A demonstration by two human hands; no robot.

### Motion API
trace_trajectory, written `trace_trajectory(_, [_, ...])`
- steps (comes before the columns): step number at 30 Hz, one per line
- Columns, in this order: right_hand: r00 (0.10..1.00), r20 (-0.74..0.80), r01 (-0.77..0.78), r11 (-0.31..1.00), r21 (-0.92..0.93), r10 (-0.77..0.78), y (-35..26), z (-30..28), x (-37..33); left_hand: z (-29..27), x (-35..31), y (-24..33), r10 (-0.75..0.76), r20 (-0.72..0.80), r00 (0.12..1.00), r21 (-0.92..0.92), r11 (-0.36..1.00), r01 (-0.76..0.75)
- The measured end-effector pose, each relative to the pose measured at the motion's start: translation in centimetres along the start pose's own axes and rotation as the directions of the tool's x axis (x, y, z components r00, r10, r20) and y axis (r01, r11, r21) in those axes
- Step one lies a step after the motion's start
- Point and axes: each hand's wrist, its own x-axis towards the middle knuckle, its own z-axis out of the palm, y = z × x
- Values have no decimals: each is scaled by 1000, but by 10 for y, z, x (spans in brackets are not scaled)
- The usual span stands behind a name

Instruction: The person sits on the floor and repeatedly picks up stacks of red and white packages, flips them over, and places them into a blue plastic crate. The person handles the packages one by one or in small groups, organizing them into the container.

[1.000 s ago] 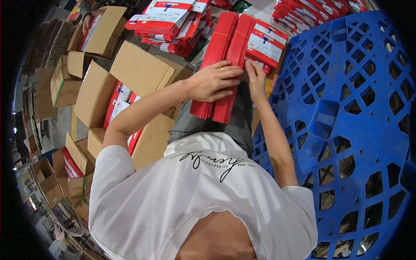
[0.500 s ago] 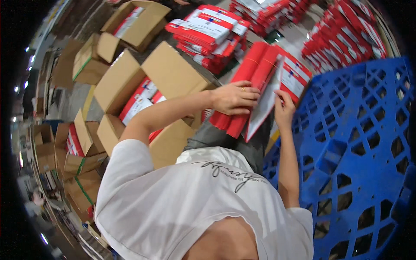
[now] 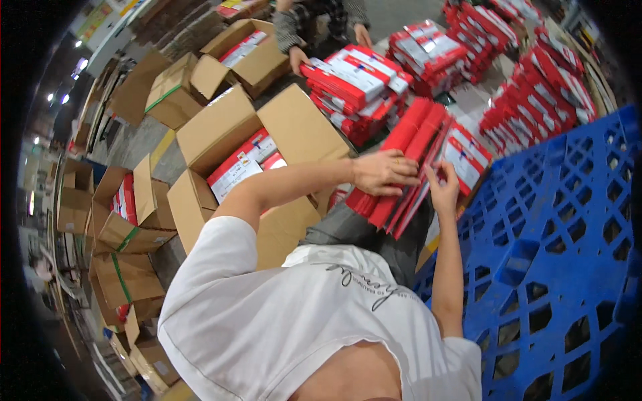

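Note:
Across my lap and the pile beyond lies a bundle of red flat packets (image 3: 409, 134). My left hand (image 3: 386, 172) lies over it, fingers together and bent round the packets' edges. To its right, my right hand (image 3: 444, 187) pinches the edge of a thin red-and-white packet (image 3: 416, 200) standing on its side against the bundle. Just beyond my right hand is another packet with a white label face (image 3: 467, 157), lying flat. What sits under my left palm is hidden.
A blue plastic pallet (image 3: 511, 260) stands at the right. Open cardboard boxes (image 3: 304, 120) with red-and-white packets fill the left. Stacks of packets (image 3: 358, 77) lie ahead, one touched by another person's hand (image 3: 297, 60). More packets (image 3: 535, 100) are piled at far right.
The packet at my right hand has swung from showing its broad white face to nearly edge-on against the bundle. The view has shifted, and another person's hands now show at the far stack.

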Motion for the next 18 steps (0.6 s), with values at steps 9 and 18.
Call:
trace_trajectory(9, [998,7,68,991,-118,-67,21,-24,-14,-2,5,13,44,-15,999,-92,995,-45])
trace_trajectory(18, [983,2,177,953,-246,-183,-11,-1,3,10,3,11,3,19,1000,-74,997,-2])
